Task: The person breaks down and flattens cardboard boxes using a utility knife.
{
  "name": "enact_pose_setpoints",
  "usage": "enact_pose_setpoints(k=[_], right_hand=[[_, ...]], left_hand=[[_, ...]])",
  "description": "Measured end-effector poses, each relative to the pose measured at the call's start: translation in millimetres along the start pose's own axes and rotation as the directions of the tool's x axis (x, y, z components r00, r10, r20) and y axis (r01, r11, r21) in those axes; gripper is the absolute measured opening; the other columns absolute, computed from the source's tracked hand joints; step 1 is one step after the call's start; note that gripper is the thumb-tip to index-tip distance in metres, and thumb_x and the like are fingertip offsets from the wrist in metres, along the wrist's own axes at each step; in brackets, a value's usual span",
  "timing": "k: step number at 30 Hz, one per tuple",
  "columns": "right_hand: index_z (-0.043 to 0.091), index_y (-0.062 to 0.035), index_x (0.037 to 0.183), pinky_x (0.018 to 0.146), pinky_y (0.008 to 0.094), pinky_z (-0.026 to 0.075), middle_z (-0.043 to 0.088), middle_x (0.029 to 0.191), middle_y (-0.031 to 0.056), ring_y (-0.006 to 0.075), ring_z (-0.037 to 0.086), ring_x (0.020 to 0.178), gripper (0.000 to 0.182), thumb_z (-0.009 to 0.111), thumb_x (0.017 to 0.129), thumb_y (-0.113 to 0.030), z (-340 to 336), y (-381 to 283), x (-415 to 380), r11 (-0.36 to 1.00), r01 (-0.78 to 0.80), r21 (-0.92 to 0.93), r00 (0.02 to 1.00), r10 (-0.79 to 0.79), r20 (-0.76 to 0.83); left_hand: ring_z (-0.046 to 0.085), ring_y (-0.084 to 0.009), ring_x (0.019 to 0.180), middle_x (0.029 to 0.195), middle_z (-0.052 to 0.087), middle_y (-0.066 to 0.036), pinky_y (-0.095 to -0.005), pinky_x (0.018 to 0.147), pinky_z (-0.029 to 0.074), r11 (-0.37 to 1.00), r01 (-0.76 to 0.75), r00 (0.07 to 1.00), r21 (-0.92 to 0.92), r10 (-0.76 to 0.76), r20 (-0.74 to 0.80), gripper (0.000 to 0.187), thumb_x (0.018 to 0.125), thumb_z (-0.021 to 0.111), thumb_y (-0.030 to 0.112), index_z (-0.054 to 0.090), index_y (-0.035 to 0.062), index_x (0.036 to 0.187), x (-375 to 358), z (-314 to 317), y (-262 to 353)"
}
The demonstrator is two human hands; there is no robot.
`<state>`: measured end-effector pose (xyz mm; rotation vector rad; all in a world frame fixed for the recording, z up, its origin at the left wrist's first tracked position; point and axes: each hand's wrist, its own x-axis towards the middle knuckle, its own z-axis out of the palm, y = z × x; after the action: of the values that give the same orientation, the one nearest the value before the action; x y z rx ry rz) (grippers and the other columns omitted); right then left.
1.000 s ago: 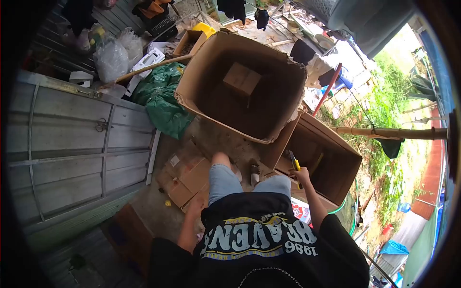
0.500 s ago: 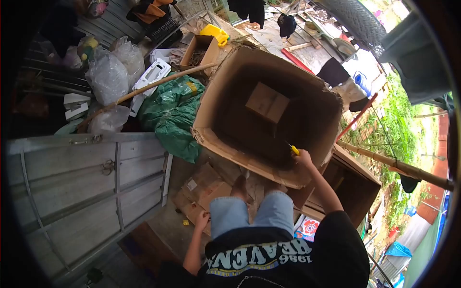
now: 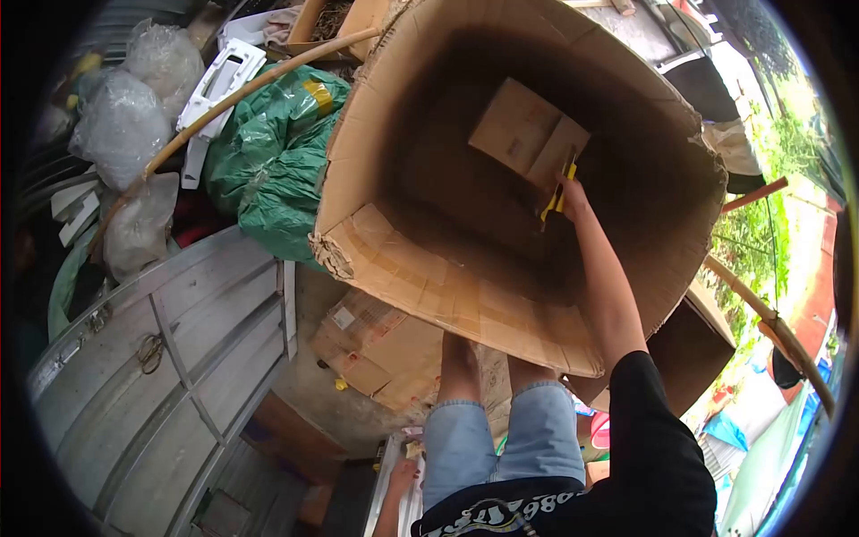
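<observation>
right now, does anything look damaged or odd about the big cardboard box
Yes, the large cardboard box looks damaged: its near-left corner is frayed and crumpled, and its right rim looks ragged rather than cleanly edged.

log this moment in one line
right hand: holds yellow cutter inside large carton | left hand: beside thigh | small box: also inside
</observation>
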<state>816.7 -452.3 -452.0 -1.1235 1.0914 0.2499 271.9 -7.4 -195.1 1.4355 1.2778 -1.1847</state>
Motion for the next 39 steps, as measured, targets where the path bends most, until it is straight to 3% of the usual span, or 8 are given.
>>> enact_pose_setpoints(k=[18,20,22,25,28,31,34,39], right_hand=[[0.053,-0.0009,0.103,0.065,0.0223,0.041,0.055,0.081,0.0014,0.0086,0.051,0.078,0.024,0.055,0.083,-0.015,-119,-202,-427,0.959,0.275,-0.073,0.956,-0.265,0.125],[0.044,0.0027,0.118,0.073,0.0287,0.045,0.055,0.083,0.0111,0.0217,0.055,0.083,0.039,0.050,0.079,-0.001,-187,-214,-467,0.160,0.676,-0.719,0.569,-0.734,0.371],[0.043,-0.0011,0.119,0.083,0.0338,0.041,0.054,0.101,0.0196,0.0318,0.052,0.097,0.042,0.051,0.078,-0.003,-236,-228,-495,0.165,0.558,-0.813,0.654,-0.691,0.309],[0.042,-0.0008,0.118,0.080,0.0336,0.042,0.054,0.100,0.0190,0.0306,0.052,0.093,0.041,0.052,0.078,-0.004,-265,-216,-515,0.425,0.579,-0.695,0.720,-0.667,0.192],[0.042,-0.0004,0.117,0.078,0.0335,0.043,0.054,0.099,0.0183,0.0294,0.053,0.090,0.041,0.052,0.078,-0.006,-268,-202,-504,0.526,0.585,-0.617,0.765,-0.612,0.203],[0.041,0.0000,0.117,0.075,0.0333,0.043,0.054,0.098,0.0177,0.0282,0.053,0.087,0.041,0.052,0.078,-0.008,-260,-185,-480,0.586,0.577,-0.569,0.805,-0.527,0.274],[0.040,0.0003,0.116,0.073,0.0331,0.044,0.054,0.097,0.0171,0.0269,0.053,0.084,0.040,0.052,0.078,-0.009,-245,-164,-449,0.647,0.543,-0.535,0.840,-0.404,0.363],[0.039,0.0010,0.114,0.069,0.0329,0.045,0.054,0.096,0.0160,0.0249,0.054,0.078,0.040,0.053,0.078,-0.012,-199,-114,-387,0.749,0.407,-0.522,0.866,-0.135,0.481]], left_hand=[[0.046,-0.0050,0.064,0.073,0.050,0.000,-0.0206,0.052,0.035,0.549,-0.683,0.693,-0.482,0.696,-0.189,0.025,0.088,0.045,0.030,0.053,0.0065,0.088,-33,122,358],[0.048,-0.0065,0.066,0.076,0.050,0.000,-0.0203,0.054,0.037,0.495,-0.716,0.678,-0.492,0.661,-0.321,0.026,0.088,0.045,0.030,0.052,0.0063,0.093,6,127,389],[0.050,-0.0081,0.069,0.078,0.051,-0.001,-0.0200,0.056,0.039,0.441,-0.744,0.654,-0.501,0.633,-0.414,0.027,0.088,0.045,0.030,0.052,0.0062,0.099,1,132,439],[0.052,-0.0139,0.087,0.097,0.052,-0.003,-0.0232,0.065,0.044,-0.406,-0.841,-0.465,0.359,0.880,-0.094,0.034,0.088,0.044,0.030,0.046,0.0059,0.111,-87,121,477],[0.043,-0.0175,0.109,0.118,0.044,-0.006,-0.0269,0.082,0.041,-0.217,-0.869,-0.173,0.445,0.975,0.138,0.040,0.088,0.042,0.028,0.039,0.0053,0.121,-206,103,489],[0.032,-0.0164,0.120,0.126,0.039,-0.009,-0.0307,0.094,0.031,0.015,-0.898,-0.033,-0.440,0.994,0.101,0.038,0.086,0.041,0.022,0.042,0.0046,0.120,-300,100,479],[0.029,-0.0162,0.122,0.125,0.043,-0.011,-0.0310,0.101,0.019,-0.083,-0.758,-0.194,-0.647,0.976,0.102,0.042,0.081,0.042,0.019,0.044,0.0052,0.121,-325,93,459],[0.039,-0.0188,0.117,0.125,0.045,-0.003,-0.0415,0.102,0.011,-0.279,-0.774,-0.393,0.568,0.915,-0.087,0.048,0.071,0.050,0.025,0.051,0.0142,0.117,-381,52,393]])
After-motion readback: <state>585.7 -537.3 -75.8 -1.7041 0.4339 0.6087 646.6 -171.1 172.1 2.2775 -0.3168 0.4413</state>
